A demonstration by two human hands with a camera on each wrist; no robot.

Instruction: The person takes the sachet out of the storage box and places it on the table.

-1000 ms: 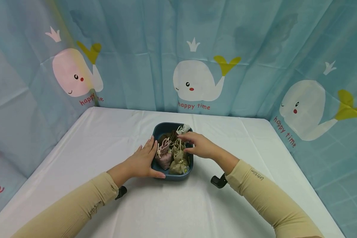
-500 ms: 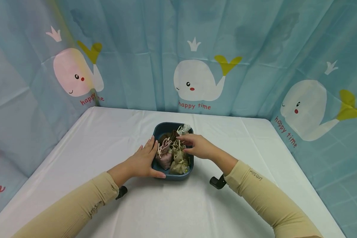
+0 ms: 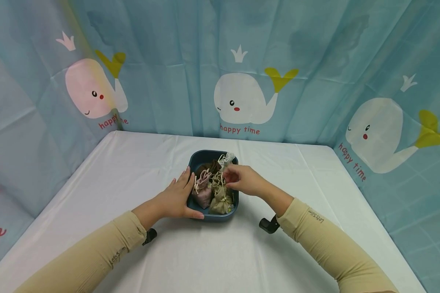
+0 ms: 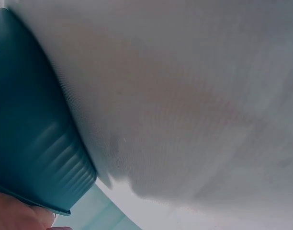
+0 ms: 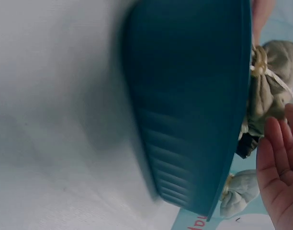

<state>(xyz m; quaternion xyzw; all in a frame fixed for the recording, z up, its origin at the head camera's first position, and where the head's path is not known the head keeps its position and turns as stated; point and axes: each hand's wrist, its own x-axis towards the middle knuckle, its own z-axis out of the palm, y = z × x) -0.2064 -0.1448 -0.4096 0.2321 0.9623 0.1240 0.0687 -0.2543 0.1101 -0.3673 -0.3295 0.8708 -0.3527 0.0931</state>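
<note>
A dark blue plastic tub [image 3: 214,218] holds several small drawstring pouches: a pinkish one [image 3: 203,196], an olive one [image 3: 220,203] at the near right, a brown one at the back and a pale one [image 3: 226,159] at the back right. My left hand [image 3: 174,199] rests on the tub's left rim, fingers straight and thumb along the front corner. Over the right side, my right hand [image 3: 246,180] has thumb and fingers curled in at the gathered top of an olive pouch. In the right wrist view its fingertips [image 5: 273,125] meet the olive cloth.
White cloth covers the table [image 3: 150,158] under the tub. A light blue curtain [image 3: 154,81] printed with whales stands behind and along both sides. Black wrist-mounted devices show under both forearms, the right one [image 3: 269,224] more plainly.
The fingers of my right hand have curled in from a more spread reach, drawing back slightly right toward the thumb. My left hand and the tub stay in place.
</note>
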